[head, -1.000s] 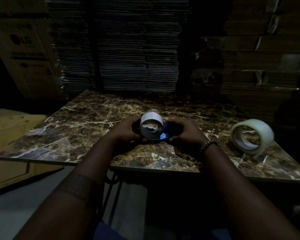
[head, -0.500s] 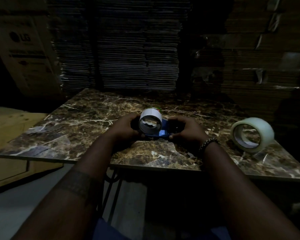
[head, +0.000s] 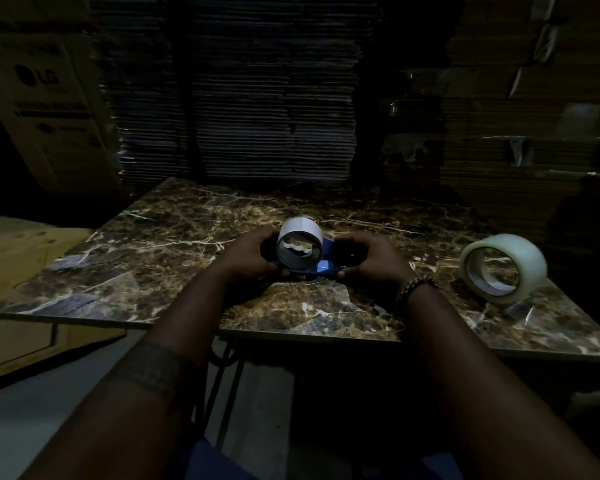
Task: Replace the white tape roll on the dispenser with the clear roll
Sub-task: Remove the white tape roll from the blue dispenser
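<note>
A white tape roll [head: 300, 226] stands on edge on a blue dispenser [head: 321, 266] at the middle of the brown marble table [head: 153, 244], its open core facing me. My left hand [head: 253, 256] grips the roll's left side. My right hand [head: 369, 259], with a beaded bracelet on its wrist, holds the dispenser's right end. The clear tape roll [head: 503, 266] stands on edge on the table at the right, apart from both hands.
Stacks of flattened cardboard [head: 257, 98] rise behind the table. A large LG carton [head: 45, 109] stands at the far left, and a wooden board [head: 11, 258] lies left of the table. More taped boxes [head: 534, 116] fill the right background. The scene is dim.
The white roll and dispenser moved slightly away from me and up in view between both hands. The clear roll has not moved.
</note>
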A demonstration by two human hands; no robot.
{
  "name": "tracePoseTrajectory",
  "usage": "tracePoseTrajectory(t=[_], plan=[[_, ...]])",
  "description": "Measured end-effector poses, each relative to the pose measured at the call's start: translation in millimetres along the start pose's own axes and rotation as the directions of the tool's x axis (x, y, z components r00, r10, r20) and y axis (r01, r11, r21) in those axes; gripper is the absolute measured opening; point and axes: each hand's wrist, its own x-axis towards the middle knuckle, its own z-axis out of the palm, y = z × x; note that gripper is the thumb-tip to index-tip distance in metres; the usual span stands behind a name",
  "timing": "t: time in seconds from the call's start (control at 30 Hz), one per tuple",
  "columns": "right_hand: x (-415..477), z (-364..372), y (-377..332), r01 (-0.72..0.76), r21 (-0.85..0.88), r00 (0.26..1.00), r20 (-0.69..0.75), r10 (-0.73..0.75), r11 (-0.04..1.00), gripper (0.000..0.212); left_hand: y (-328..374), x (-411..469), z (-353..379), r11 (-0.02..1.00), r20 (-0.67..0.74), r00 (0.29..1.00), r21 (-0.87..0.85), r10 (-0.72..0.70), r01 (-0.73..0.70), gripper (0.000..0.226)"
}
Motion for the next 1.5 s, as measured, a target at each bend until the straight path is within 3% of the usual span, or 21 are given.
tracePoseTrajectory(t=[0.43,0.77,0.87,0.97,1.13,1.5], plan=[[-6.7,0.9,-7.7,0.037,-0.025,0.999,-0.014,-0.037,0.999,0.060,4.8,1.3,2.4,0.999,0.019,0.999,0.001,0.048,-0.048,0.071],[4.2,0.4,1.1,-0.017,-0.112,0.994,-0.109,0.004,0.994,0.069,2.7,-1.2,3.7,0.989,0.067,0.996,-0.140,0.058,-0.048,0.063],[7.9,-0.1,3.6,-0.031,-0.206,0.978,-0.206,-0.013,0.978,0.058,0.4,-2.6,4.8,0.975,0.078,0.996,-0.219,0.048,-0.030,0.064],[10.3,-0.9,4.5,-0.029,-0.305,0.965,-0.258,-0.054,0.952,0.035,0.7,-1.8,3.8,0.985,0.092,0.993,-0.162,0.070,-0.055,0.065],[9.1,-1.4,3.2,-0.046,-0.397,0.970,-0.236,-0.053,0.917,0.017,2.4,-1.2,2.1,0.990,0.101,0.992,-0.127,0.079,-0.066,0.066],[12.7,2.5,10.1,-0.049,-0.385,0.981,-0.191,-0.028,0.922,0.024,3.4,-8.7,5.2,0.951,0.188,0.982,-0.298,-0.021,0.077,0.063]])
